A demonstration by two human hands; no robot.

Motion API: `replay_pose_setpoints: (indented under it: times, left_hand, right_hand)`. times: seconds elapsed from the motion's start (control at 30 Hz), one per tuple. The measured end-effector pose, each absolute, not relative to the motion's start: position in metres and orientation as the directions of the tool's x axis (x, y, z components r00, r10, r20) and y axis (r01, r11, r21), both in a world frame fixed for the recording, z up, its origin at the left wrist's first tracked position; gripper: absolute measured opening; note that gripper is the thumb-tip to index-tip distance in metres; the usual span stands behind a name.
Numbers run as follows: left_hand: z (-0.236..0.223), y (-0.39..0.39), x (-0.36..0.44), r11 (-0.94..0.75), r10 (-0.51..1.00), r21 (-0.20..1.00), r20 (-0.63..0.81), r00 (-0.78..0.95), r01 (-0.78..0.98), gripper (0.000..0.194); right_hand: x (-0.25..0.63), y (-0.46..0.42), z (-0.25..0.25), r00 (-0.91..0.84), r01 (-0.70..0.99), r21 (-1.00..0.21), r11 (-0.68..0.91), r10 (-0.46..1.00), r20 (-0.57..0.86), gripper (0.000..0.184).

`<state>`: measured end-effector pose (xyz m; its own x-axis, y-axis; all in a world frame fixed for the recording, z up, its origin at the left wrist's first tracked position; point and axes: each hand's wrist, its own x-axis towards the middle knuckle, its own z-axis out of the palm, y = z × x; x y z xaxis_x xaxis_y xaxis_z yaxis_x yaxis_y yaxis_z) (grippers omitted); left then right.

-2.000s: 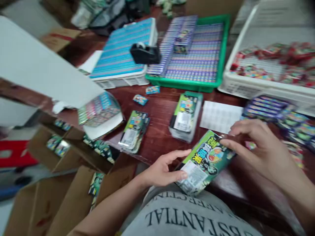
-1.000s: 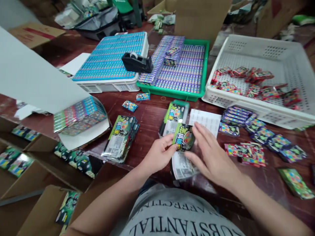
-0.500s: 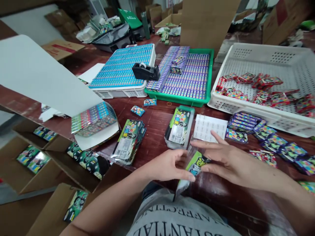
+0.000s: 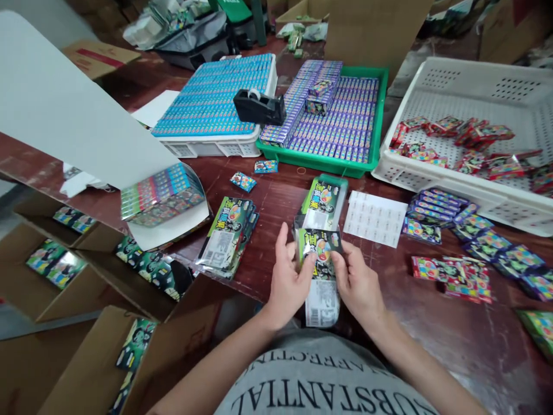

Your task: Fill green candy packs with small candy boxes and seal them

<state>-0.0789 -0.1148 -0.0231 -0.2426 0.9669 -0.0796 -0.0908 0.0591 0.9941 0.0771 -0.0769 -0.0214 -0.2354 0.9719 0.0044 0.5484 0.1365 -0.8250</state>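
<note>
Between my two hands is a flat clear plastic packet (image 4: 320,266) with a black and green printed card and a pale barcode label at its lower end. My left hand (image 4: 288,282) grips its left edge, thumb on the front. On the right edge, my right hand (image 4: 359,282) pinches it the same way. Just beyond lies a clear plastic tray (image 4: 341,193) with similar packets (image 4: 323,199) in it. A sheet of small white stickers (image 4: 375,219) is to the right. Left of my hands, a stack of like packets (image 4: 227,236) rests on the table.
A black tape dispenser (image 4: 259,108) sits across a white crate of blue boxes (image 4: 211,98) and a green crate (image 4: 380,127) of purple boxes. Red packs lie in a white crate (image 4: 436,78). Purple packs (image 4: 440,207) and red packs (image 4: 458,276) lie right. Cardboard boxes (image 4: 99,288) stand lower left.
The packet has turned so its printed front and label face me, and both hands now hold its sides. My right hand has come back from near the sticker sheet. The view has shifted slightly.
</note>
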Motion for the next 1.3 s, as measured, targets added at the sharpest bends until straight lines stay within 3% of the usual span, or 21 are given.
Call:
replay_pose_setpoints:
  times: [0.1, 0.2, 0.3, 0.4, 0.57, 0.63, 0.73, 0.87, 1.0, 1.17, 1.3]
  left_hand:
    - [-0.025, -0.119, -0.092, 0.109, 0.989, 0.983, -0.122, -0.080, -0.150, 0.088]
    - [-0.023, -0.121, -0.111, 0.175, 0.984, 0.969, -0.168, 0.056, -0.174, 0.071]
    - [-0.020, -0.122, -0.128, 0.166, 0.986, 0.978, -0.164, 0.031, -0.123, 0.041]
    - [-0.019, -0.122, -0.138, 0.081, 0.991, 0.996, -0.079, -0.104, 0.021, 0.021]
    - [-0.018, -0.125, -0.146, 0.109, 0.970, 0.993, -0.116, -0.214, -0.044, 0.026]
    - [-0.016, -0.128, -0.152, 0.138, 0.977, 0.990, -0.140, -0.158, -0.028, 0.026]
    - [-0.010, -0.128, -0.160, 0.175, 0.983, 0.981, -0.169, -0.076, 0.082, 0.022]
    - [0.001, -0.124, -0.167, 0.183, 0.982, 0.976, -0.175, -0.070, 0.116, 0.019]
    - [0.005, -0.120, -0.171, 0.245, 0.969, 0.967, -0.243, -0.030, 0.074, 0.019]
    - [-0.006, -0.120, -0.178, 0.343, 0.939, 0.939, -0.343, 0.023, -0.021, 0.022]
    - [-0.007, -0.124, -0.181, 0.230, 0.967, 0.969, -0.237, 0.089, 0.089, 0.020]
  right_hand:
    - [0.084, -0.074, -0.019, -0.328, 0.385, -0.903, 0.190, 0.943, 0.059, 0.058]
    - [0.089, -0.071, -0.013, -0.439, 0.301, -0.937, 0.180, 0.898, 0.032, 0.040]
    - [0.086, -0.069, -0.010, -0.502, 0.231, -0.961, 0.154, 0.865, 0.018, 0.027]
    - [0.079, -0.067, -0.009, -0.482, 0.229, -0.930, 0.287, 0.864, 0.148, 0.022]
    - [0.068, -0.066, -0.004, -0.526, 0.269, -0.863, 0.428, 0.816, 0.241, 0.036]
    - [0.064, -0.065, 0.000, -0.547, 0.271, -0.872, 0.407, 0.811, 0.208, 0.028]
    - [0.056, -0.062, 0.007, -0.555, 0.307, -0.892, 0.332, 0.824, 0.116, 0.013]
    - [0.046, -0.059, 0.011, -0.453, 0.400, -0.908, 0.128, 0.888, -0.074, 0.017]
    - [0.043, -0.060, 0.012, -0.425, 0.370, -0.929, -0.013, 0.887, -0.182, 0.022]
    - [0.047, -0.060, 0.016, -0.524, 0.373, -0.925, 0.067, 0.838, -0.150, 0.023]
    - [0.060, -0.063, 0.014, -0.608, 0.317, -0.924, 0.215, 0.794, -0.024, 0.027]
